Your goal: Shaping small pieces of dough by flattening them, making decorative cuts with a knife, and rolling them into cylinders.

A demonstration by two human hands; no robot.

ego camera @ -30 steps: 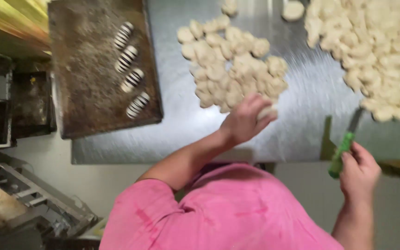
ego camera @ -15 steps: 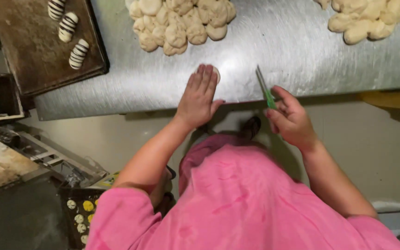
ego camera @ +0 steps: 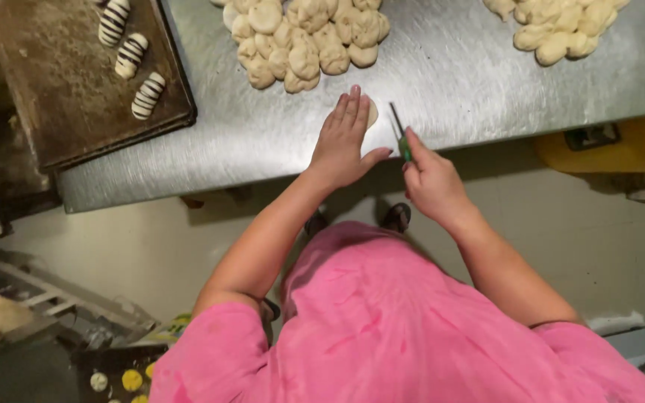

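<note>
Flattening one dough piece under the left palm, knife waiting beside it.

The left hand [ego camera: 345, 138] lies flat, fingers together, pressing a dough piece [ego camera: 371, 112] onto the steel table [ego camera: 263, 142] at centre frame; the right hand [ego camera: 431, 183] is closed round a green-handled knife [ego camera: 399, 128], blade just beside the dough (apparently not touching). Scoring looks like the step due, calling for a steady, shallow cut. A dough pile [ego camera: 307, 41] sits above; striped rolls [ego camera: 130, 56] rest on a dark baking tray [ego camera: 54, 97], upper left.
</note>
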